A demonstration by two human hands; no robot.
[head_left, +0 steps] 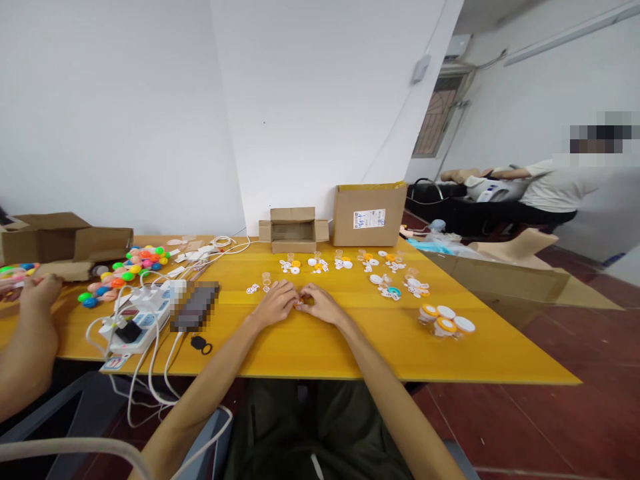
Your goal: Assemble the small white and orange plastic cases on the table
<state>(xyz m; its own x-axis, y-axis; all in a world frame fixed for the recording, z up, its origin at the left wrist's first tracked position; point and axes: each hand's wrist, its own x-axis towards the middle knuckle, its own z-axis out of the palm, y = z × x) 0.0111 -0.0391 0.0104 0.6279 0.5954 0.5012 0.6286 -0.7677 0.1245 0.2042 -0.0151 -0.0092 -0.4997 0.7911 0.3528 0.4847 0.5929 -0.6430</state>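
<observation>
My left hand (277, 303) and my right hand (320, 303) meet low over the tabletop, fingertips closed around a small object (299, 304) with a hint of white and orange. Fingers cover most of it, so its kind is unclear. Just beyond my left hand stands a clear plastic cup (266, 279), with small white dotted pieces (253, 289) lying beside it. Further back, several clusters hold clear cups, white and orange lids (346, 263) and more dotted pieces. To the right lies a teal ring-shaped piece (395, 293). Several lidded clear containers (445, 321) are grouped nearer the right edge.
A small open carton (293, 232) and a larger cardboard box (370, 217) stand along the wall. On the left are a power strip (150, 317) with cables, a blurred dark device (195, 307), colourful balls (117, 283) and another person's hand (41, 291). Another person sits far right.
</observation>
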